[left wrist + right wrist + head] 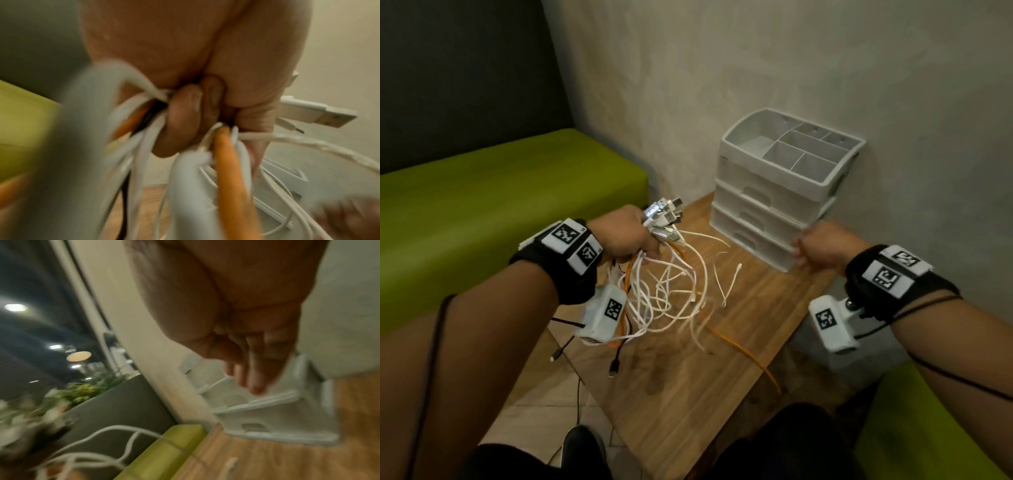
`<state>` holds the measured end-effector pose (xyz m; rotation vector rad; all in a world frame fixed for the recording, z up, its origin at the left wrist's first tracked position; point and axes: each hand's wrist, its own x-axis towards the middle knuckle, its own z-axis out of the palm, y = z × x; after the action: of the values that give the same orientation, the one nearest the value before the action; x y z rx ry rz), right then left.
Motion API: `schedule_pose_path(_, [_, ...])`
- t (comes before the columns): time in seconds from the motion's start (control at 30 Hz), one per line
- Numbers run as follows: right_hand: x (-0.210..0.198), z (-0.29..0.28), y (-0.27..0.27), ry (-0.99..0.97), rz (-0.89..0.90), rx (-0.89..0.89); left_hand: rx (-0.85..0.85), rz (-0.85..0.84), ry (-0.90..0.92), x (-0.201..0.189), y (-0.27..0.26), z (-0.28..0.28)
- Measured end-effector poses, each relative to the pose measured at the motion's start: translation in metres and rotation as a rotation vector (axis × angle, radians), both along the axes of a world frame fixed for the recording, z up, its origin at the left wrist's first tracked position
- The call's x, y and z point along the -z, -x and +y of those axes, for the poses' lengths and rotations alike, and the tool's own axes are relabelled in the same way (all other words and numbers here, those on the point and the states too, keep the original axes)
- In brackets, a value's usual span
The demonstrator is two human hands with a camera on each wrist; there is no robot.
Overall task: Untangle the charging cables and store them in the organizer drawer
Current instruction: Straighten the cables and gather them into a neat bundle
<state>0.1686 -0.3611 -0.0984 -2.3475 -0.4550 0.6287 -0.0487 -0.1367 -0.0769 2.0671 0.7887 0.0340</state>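
My left hand (626,236) grips a bundle of charging cables (674,287) above the wooden table (688,394). Their USB plugs (667,214) stick out past my fist, while white, orange and black strands hang in loops onto the table. The left wrist view shows my fingers (185,113) curled round the cables (230,170), with a USB plug (320,113) beyond them. The white organizer (774,192) stands against the wall with its three drawers pushed in. My right hand (822,245) hovers at its front right corner, its relaxed fingers (252,361) over the organizer (277,423), holding nothing.
An orange cable (750,356) trails across the table toward its right edge. A green bench (500,205) runs along the left, with tiled floor between it and the table. The wall stands right behind the organizer. My knees are at the table's near edge.
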Motion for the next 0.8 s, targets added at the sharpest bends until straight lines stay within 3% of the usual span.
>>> schedule_pose_path(0.07, [-0.015,0.014,0.021,-0.251,-0.14,-0.072,0.057,0.004,-0.026,-0.002,-0.007,-0.009])
schedule_pose_path(0.13, [-0.03,0.026,0.052,-0.504,-0.092,-0.207,0.101,0.008,-0.076,-0.002,-0.014,-0.017])
schedule_pose_path(0.17, [-0.034,0.033,0.067,-0.519,-0.092,-0.303,0.126,0.008,-0.099,-0.003,-0.016,-0.021])
schedule_pose_path(0.23, [-0.033,0.045,0.083,-0.402,-0.141,-0.519,0.175,-0.009,-0.068,-0.005,-0.019,-0.026])
schedule_pose_path(0.3, [-0.028,0.053,0.088,-0.346,-0.107,-0.616,0.213,-0.039,0.0,-0.008,-0.018,-0.03])
schedule_pose_path(0.47, [-0.022,0.057,0.091,-0.421,-0.062,-0.685,0.234,-0.139,0.12,-0.012,-0.013,-0.034])
schedule_pose_path(0.67, [-0.007,0.051,0.076,-0.043,-0.257,-0.746,0.185,-0.137,0.129,-0.011,-0.012,-0.023])
schedule_pose_path(0.8, [-0.004,0.053,0.071,0.054,-0.402,-0.707,0.14,-0.152,0.113,-0.009,-0.015,-0.023])
